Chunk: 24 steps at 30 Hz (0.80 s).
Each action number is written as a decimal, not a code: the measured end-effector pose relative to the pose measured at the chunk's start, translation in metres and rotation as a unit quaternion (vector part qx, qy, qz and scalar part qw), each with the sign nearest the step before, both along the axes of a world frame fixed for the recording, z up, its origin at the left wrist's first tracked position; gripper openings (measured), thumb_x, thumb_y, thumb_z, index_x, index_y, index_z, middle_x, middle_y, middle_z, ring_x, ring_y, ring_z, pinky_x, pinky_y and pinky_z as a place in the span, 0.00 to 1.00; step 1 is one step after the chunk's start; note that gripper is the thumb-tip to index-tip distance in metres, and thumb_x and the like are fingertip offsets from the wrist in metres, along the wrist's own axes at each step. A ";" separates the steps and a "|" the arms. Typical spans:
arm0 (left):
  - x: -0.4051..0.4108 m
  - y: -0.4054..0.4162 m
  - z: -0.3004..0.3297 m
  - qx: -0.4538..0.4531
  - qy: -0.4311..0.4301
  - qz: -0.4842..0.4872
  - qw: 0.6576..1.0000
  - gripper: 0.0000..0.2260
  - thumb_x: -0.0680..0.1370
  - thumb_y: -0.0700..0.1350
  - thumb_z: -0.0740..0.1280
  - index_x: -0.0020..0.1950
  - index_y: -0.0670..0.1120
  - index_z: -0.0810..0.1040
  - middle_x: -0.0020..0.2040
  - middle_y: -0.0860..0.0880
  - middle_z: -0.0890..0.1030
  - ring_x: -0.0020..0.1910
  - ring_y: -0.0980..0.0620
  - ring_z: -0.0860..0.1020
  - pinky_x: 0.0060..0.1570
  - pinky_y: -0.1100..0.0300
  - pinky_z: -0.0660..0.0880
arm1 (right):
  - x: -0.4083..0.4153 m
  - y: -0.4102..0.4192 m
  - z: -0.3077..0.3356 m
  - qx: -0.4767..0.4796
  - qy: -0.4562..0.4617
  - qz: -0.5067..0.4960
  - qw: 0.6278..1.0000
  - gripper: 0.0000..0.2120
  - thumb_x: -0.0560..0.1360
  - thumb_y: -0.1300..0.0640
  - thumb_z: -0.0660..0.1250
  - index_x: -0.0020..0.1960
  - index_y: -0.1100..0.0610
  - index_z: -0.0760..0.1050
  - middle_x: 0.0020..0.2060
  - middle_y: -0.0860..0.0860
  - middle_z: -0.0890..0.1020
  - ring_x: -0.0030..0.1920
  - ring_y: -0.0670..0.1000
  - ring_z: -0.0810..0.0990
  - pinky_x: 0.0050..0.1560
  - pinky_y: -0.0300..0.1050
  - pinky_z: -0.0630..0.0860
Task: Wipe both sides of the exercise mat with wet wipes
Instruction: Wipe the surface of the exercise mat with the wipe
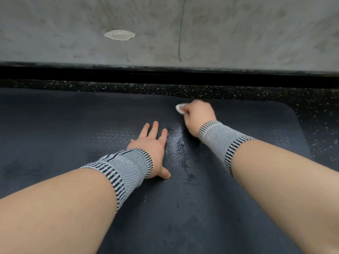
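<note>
my right hand [199,116] grips a bunched white wet wipe [180,108] and presses it onto the dark exercise mat [55,125] near its far edge. my left hand [152,145] lies flat on the mat, fingers straight and spread, holding nothing. a wet sheen [178,143] shows on the mat between my hands. the mat lies on speckled black flooring [311,110] beside a grey wall [220,33].
</note>
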<state>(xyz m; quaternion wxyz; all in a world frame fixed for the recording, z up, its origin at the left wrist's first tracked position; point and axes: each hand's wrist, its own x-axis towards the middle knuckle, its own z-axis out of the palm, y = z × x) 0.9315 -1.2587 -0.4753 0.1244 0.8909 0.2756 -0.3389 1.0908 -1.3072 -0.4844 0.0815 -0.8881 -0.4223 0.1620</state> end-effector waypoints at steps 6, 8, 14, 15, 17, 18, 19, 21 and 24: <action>0.000 -0.001 0.001 -0.003 -0.001 0.003 1.000 0.59 0.66 0.64 0.76 0.79 0.50 0.35 0.78 0.48 0.31 0.78 0.45 0.35 0.75 0.41 0.56 | 0.007 -0.023 0.009 0.069 0.021 0.052 0.996 0.13 0.77 0.55 0.63 0.59 0.50 0.80 0.55 0.51 0.81 0.57 0.53 0.77 0.57 0.40 0.68; 0.000 0.000 0.001 -0.003 -0.001 0.004 1.000 0.59 0.66 0.64 0.76 0.79 0.51 0.35 0.78 0.48 0.30 0.78 0.45 0.35 0.75 0.41 0.56 | 0.022 0.003 0.008 0.129 0.021 -0.074 0.989 0.14 0.77 0.58 0.63 0.60 0.51 0.79 0.55 0.53 0.81 0.57 0.55 0.78 0.56 0.40 0.70; 0.000 0.000 0.001 -0.001 0.000 0.000 1.000 0.59 0.67 0.64 0.76 0.79 0.50 0.35 0.78 0.48 0.31 0.78 0.45 0.35 0.75 0.41 0.57 | 0.003 0.038 -0.016 0.023 0.001 0.014 1.000 0.18 0.77 0.58 0.62 0.66 0.48 0.73 0.62 0.55 0.73 0.61 0.57 0.75 0.61 0.44 0.72; 0.000 0.001 0.001 -0.003 -0.001 0.000 1.000 0.59 0.67 0.63 0.76 0.79 0.50 0.35 0.78 0.48 0.31 0.78 0.45 0.35 0.75 0.41 0.57 | -0.003 0.025 -0.016 0.032 0.004 0.048 0.998 0.17 0.78 0.57 0.62 0.66 0.47 0.74 0.60 0.54 0.74 0.61 0.56 0.75 0.61 0.44 0.71; 0.000 0.000 0.000 -0.006 -0.002 0.003 1.000 0.59 0.67 0.63 0.76 0.79 0.50 0.35 0.78 0.48 0.30 0.78 0.45 0.35 0.75 0.41 0.56 | -0.009 -0.007 -0.007 0.017 0.033 0.159 0.987 0.15 0.78 0.54 0.62 0.63 0.48 0.76 0.56 0.52 0.77 0.58 0.54 0.76 0.60 0.43 0.70; 0.000 0.000 0.000 -0.007 -0.001 0.004 1.000 0.59 0.67 0.63 0.76 0.79 0.50 0.35 0.78 0.48 0.30 0.78 0.45 0.35 0.75 0.41 0.56 | -0.009 -0.024 0.000 -0.007 0.050 0.216 0.975 0.13 0.78 0.54 0.62 0.61 0.49 0.78 0.54 0.51 0.78 0.56 0.53 0.76 0.58 0.41 0.70; 0.001 0.000 0.001 -0.007 0.000 0.004 1.000 0.59 0.67 0.63 0.76 0.79 0.50 0.35 0.78 0.48 0.30 0.78 0.45 0.35 0.75 0.41 0.55 | -0.005 -0.037 0.007 -0.040 0.068 0.250 0.965 0.12 0.77 0.55 0.64 0.59 0.50 0.80 0.53 0.50 0.79 0.55 0.52 0.77 0.57 0.38 0.68; 0.001 0.000 0.002 -0.005 0.004 0.005 1.000 0.59 0.67 0.63 0.75 0.79 0.50 0.35 0.78 0.48 0.30 0.78 0.45 0.34 0.75 0.41 0.55 | 0.008 -0.045 0.015 -0.057 0.090 0.228 0.968 0.11 0.75 0.57 0.67 0.56 0.51 0.82 0.52 0.49 0.81 0.54 0.50 0.78 0.55 0.36 0.68; 0.002 -0.001 0.002 -0.006 0.008 0.004 1.000 0.59 0.67 0.63 0.75 0.79 0.50 0.35 0.78 0.48 0.29 0.78 0.45 0.34 0.75 0.41 0.56 | 0.036 -0.020 0.017 0.077 0.076 -0.032 0.994 0.11 0.75 0.58 0.66 0.55 0.52 0.82 0.49 0.50 0.83 0.51 0.48 0.79 0.50 0.34 0.68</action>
